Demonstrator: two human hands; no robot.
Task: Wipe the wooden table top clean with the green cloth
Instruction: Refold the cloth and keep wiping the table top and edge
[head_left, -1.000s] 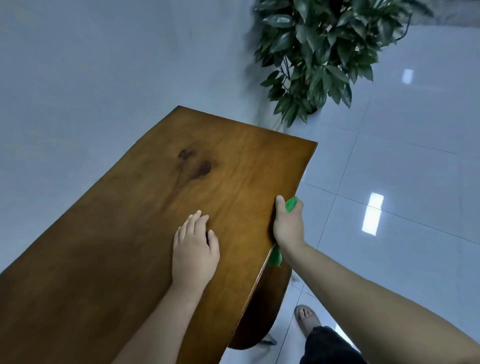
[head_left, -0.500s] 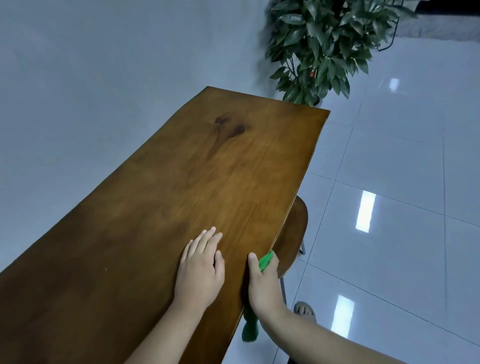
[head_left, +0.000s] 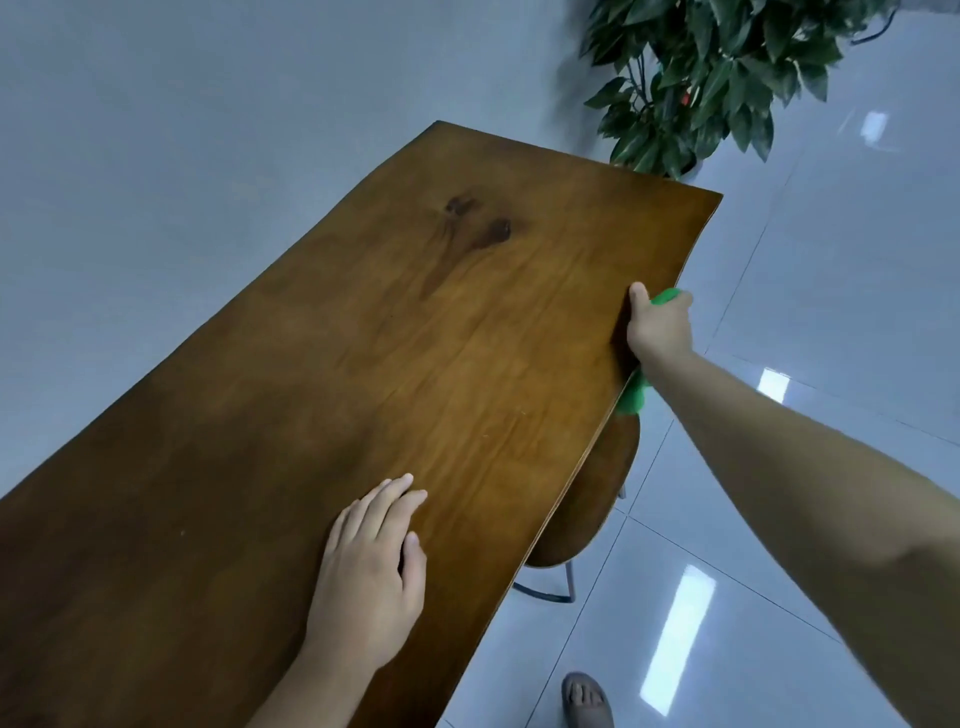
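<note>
The right hand (head_left: 658, 328) has slid farther along the table's (head_left: 363, 338) right edge, squeezing the green cloth (head_left: 635, 396). The left hand (head_left: 370, 574) stays flat and open near the edge.

A leafy potted plant (head_left: 711, 78) stands on the glossy tiled floor (head_left: 831, 312). A wooden chair seat (head_left: 597, 499) shows nearer, above a sandalled foot (head_left: 587, 701).

Bare table top (head_left: 363, 338) beyond flat left hand (head_left: 371, 566)

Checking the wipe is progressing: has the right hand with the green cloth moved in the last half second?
Yes. The right hand slid the green cloth along the table's edge toward its far corner.
</note>
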